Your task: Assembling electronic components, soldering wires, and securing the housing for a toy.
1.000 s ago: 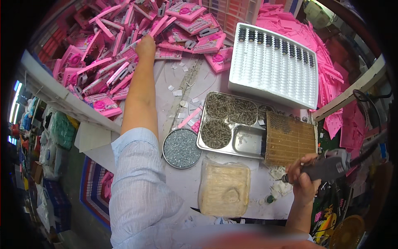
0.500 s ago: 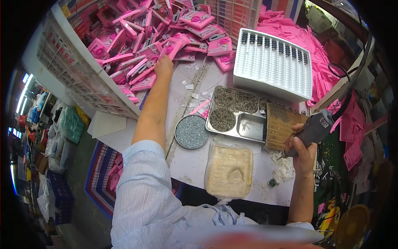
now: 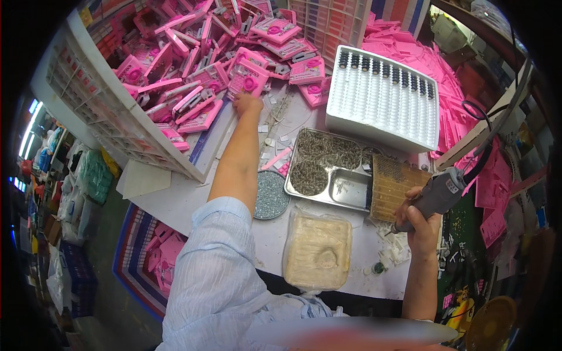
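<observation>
My left hand (image 3: pixel 248 104) reaches to the pile's near edge, fingers closed on the lower end of a pink plastic toy casing (image 3: pixel 247 79) with a round magenta dial. Many similar casings (image 3: pixel 196 70) lie heaped behind it. In my right hand (image 3: pixel 422 225) is a dark grey electric screwdriver (image 3: pixel 436 193), its bit pointing down and left. That tool hangs over the right edge of a brown grooved board (image 3: pixel 389 196). Beside the board is a metal compartment tray (image 3: pixel 349 190) with small screws. My left forearm partly covers a round dish (image 3: pixel 272 196) of small grey metal pieces.
A plastic-wrapped yellowish block (image 3: pixel 319 248) lies at the table's near side. Behind the tray stands a white foam tray (image 3: pixel 380 96) with rows of black cylinders along its far side. White crates (image 3: pixel 111 105) flank the pile. A black cable (image 3: pixel 489 140) runs up from the screwdriver.
My left hand has drawn the casing toward me and slightly right, and its dial face now shows. The screwdriver stays in my right hand. The whole view has shifted slightly.
</observation>
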Available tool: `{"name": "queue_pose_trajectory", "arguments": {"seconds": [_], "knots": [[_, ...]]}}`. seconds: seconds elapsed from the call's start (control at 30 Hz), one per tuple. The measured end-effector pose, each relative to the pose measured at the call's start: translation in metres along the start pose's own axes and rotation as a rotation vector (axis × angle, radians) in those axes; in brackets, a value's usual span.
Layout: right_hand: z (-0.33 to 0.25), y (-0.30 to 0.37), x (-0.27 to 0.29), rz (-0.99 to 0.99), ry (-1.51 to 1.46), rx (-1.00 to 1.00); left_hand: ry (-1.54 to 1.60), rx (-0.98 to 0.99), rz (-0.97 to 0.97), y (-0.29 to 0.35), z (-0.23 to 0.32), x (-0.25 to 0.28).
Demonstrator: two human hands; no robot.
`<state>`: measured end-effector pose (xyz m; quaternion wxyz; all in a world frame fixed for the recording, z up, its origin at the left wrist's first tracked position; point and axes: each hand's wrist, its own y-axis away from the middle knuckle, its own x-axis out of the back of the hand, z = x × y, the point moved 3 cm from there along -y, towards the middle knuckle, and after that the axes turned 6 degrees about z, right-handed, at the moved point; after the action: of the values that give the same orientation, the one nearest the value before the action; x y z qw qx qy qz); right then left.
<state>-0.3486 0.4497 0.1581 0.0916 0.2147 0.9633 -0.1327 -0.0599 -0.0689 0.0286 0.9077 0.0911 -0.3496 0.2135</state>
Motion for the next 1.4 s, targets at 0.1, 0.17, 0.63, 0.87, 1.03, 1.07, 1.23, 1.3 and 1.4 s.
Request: {"name": "queue_pose_trajectory", "arguments": {"seconds": [0.1, 0.17, 0.63, 0.87, 1.03, 1.07, 1.23, 1.3, 1.4], "knots": [[0.003, -0.002, 0.007, 0.022, 0.027, -0.033, -0.053, -0.071, -0.071, 0.015, 0.016, -0.019], [0.007, -0.004, 0.008, 0.009, 0.011, -0.032, -0.053, -0.188, -0.085, 0.005, 0.02, -0.014], [0.008, -0.01, 0.005, 0.007, 0.031, -0.041, 0.633, 0.274, -0.587, 0.038, 0.087, 0.046], [0.012, -0.019, -0.005, -0.005, 0.023, -0.059, 0.331, 0.113, -0.569, -0.011, 0.076, 0.007], [0.015, -0.018, -0.002, -0.026, -0.008, -0.047, 0.831, 0.288, -0.711, -0.008, 0.048, 0.053], [0.017, -0.019, -0.002, -0.03, -0.015, -0.04, 0.929, 0.367, -0.716, -0.004, 0.034, 0.057], [0.024, -0.02, -0.008, -0.059, -0.047, -0.01, 1.281, 0.277, -1.018, 0.024, -0.047, 0.073], [0.023, -0.016, -0.012, -0.055, -0.044, -0.015, 1.361, 0.258, -1.042, 0.05, -0.071, 0.079], [0.017, -0.012, -0.019, -0.094, -0.075, -0.006, 1.505, 0.519, -1.139, 0.067, -0.105, 0.087]]}}
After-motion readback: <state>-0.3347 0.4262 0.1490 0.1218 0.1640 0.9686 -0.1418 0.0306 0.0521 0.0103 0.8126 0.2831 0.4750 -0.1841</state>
